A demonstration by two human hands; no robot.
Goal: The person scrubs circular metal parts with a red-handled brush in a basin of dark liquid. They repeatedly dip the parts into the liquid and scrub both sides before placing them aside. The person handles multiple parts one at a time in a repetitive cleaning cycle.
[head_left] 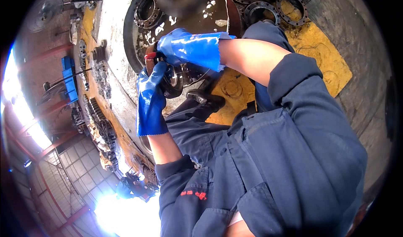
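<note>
Both my hands wear long blue rubber gloves. My left hand (152, 85) is closed on the side of a dark, round flanged metal ring (173, 85), its thumb over the near face. My right hand (174, 48) is curled over the far side of the same part, fingers bent down. At its fingertips shows a small red piece (152, 55), perhaps the end of a tool; the glove hides the rest. The ring is tilted at the near rim of a wide round tub (131, 39) of brown liquid with whitish foam patches.
Another bolt-holed flange ring (147, 10) sits in the tub, near a blurred dark round shape (180, 1). Several flange rings (262, 13) lie at the upper right by a stained yellow plate (323, 56). Greasy coil-like parts (98, 117) line the left, beside a blue bin (69, 79).
</note>
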